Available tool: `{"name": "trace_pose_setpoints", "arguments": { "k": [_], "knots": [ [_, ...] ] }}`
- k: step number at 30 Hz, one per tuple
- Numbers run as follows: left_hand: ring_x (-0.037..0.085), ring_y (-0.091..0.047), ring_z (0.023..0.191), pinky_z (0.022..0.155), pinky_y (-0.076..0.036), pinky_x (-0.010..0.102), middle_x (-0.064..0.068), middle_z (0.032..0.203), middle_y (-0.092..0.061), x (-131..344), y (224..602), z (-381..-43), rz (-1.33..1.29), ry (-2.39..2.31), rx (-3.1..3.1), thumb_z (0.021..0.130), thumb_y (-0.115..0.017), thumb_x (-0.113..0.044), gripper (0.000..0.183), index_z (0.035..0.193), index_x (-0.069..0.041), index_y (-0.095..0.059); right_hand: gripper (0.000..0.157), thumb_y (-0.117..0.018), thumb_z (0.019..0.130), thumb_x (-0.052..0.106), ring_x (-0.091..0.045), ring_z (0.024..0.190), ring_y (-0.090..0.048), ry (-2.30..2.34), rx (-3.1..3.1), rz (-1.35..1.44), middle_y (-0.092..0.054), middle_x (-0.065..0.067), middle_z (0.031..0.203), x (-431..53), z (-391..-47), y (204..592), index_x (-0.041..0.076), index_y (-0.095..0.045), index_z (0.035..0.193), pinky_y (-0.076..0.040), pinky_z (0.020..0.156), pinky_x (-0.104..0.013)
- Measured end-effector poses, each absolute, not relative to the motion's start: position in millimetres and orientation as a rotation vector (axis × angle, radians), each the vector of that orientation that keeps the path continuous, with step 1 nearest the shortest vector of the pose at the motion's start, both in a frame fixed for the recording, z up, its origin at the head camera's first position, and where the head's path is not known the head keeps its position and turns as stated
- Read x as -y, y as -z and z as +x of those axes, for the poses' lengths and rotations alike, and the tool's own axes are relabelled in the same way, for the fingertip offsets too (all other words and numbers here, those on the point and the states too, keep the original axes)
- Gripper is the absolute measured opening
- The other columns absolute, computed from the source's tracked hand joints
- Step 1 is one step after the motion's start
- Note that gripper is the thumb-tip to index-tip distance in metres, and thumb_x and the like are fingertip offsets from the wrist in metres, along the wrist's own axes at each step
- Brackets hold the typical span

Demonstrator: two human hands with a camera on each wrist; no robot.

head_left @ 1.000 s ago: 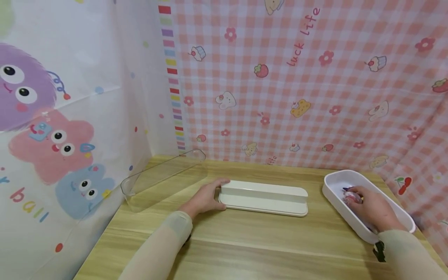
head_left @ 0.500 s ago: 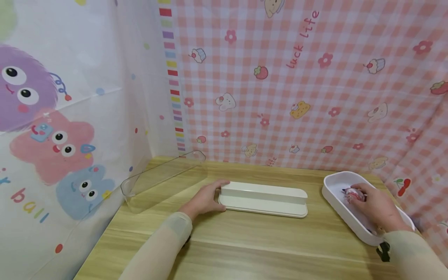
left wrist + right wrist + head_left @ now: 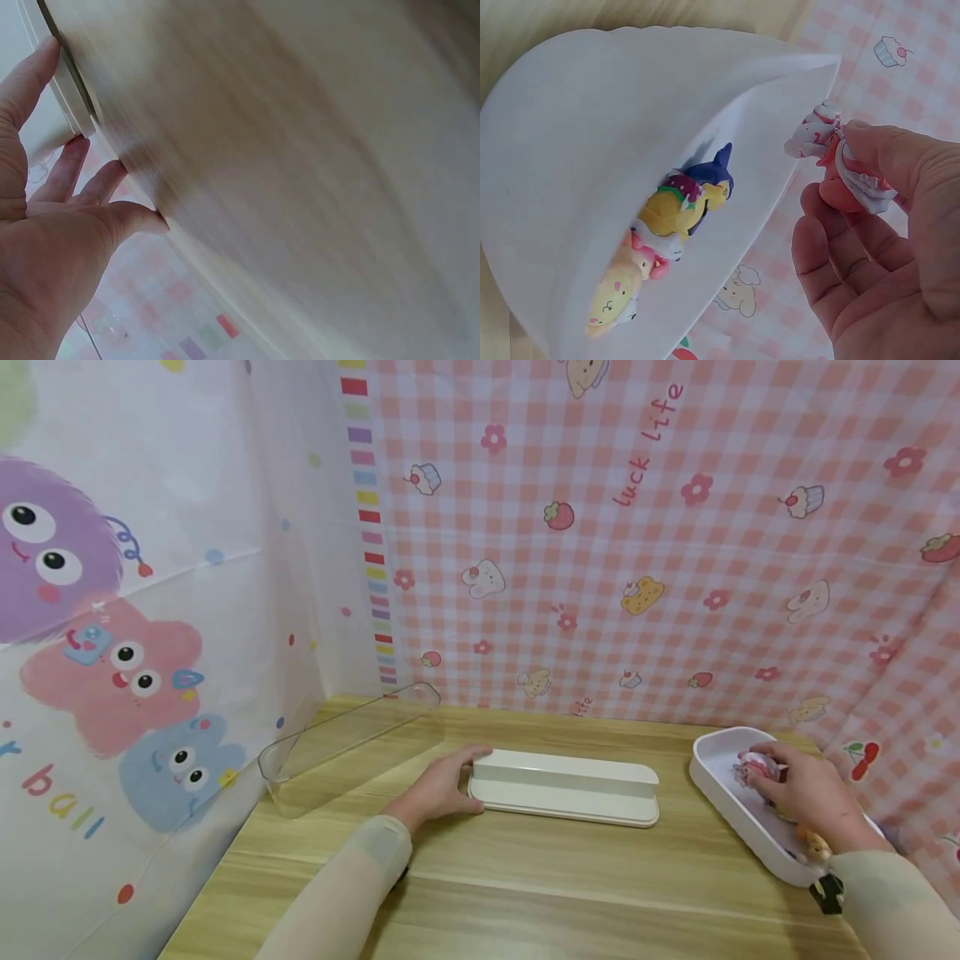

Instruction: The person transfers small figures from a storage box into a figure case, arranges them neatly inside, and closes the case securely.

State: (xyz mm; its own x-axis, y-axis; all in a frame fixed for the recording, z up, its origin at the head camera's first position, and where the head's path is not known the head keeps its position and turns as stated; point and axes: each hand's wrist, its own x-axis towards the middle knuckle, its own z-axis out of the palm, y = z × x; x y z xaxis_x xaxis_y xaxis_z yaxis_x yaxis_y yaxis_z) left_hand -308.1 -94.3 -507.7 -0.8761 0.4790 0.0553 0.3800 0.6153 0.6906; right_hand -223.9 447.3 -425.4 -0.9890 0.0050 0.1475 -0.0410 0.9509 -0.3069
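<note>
On the table (image 3: pixel 525 910), the white bin (image 3: pixel 741 831) at lower right looks stiff and light, best lifted by its rim. The cream, ledged stand (image 3: pixel 566 793), mid-frame, should be rigid and slick; the left hand (image 3: pixel 442 785) pinches its left end. Above the bin, the right hand (image 3: pixel 810 793) pinches the figurine (image 3: pixel 844 176), probably light, hard plastic, best held round its body; it's coral-red with white swirls.
</note>
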Motion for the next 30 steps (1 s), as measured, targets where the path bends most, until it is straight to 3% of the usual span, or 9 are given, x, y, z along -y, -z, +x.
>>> {"name": "trace_pose_setpoints", "arguments": {
  "k": [10,19,30],
  "knots": [
    [0.036,-0.054,0.146,0.122,-0.044,0.057,0.013,0.154,-0.061,94.9,507.8,-308.0,0.719,-1.122,-2.694,0.080,-0.096,-0.016,0.092,0.158,-0.024,-0.049,0.050,-0.082,0.096,0.026,-0.024,0.081,-0.070,-0.549,2.890,0.089,-0.075,-0.024,0.098,-437.1,-221.3,416.7,-0.005,-0.065,0.131,-0.051,0.062,-0.028],
    [0.036,-0.054,0.146,0.123,-0.044,0.056,0.013,0.154,-0.061,94.6,508.4,-307.4,0.728,-1.115,-2.702,0.079,-0.096,-0.015,0.091,0.158,-0.024,-0.050,0.040,-0.084,0.094,0.024,-0.028,0.085,-0.072,-0.494,2.800,0.207,-0.077,-0.016,0.094,-412.6,-223.5,407.9,0.009,-0.071,0.128,-0.048,0.059,-0.025],
    [0.035,-0.055,0.146,0.122,-0.044,0.057,0.013,0.153,-0.062,94.8,508.7,-307.6,0.723,-1.117,-2.692,0.081,-0.095,-0.016,0.091,0.159,-0.025,-0.049,0.040,-0.087,0.088,0.013,-0.022,0.078,-0.070,-0.505,2.690,0.365,-0.077,-0.015,0.095,-377.7,-228.9,402.1,0.003,-0.072,0.124,-0.050,0.058,-0.023]
  ]
}}
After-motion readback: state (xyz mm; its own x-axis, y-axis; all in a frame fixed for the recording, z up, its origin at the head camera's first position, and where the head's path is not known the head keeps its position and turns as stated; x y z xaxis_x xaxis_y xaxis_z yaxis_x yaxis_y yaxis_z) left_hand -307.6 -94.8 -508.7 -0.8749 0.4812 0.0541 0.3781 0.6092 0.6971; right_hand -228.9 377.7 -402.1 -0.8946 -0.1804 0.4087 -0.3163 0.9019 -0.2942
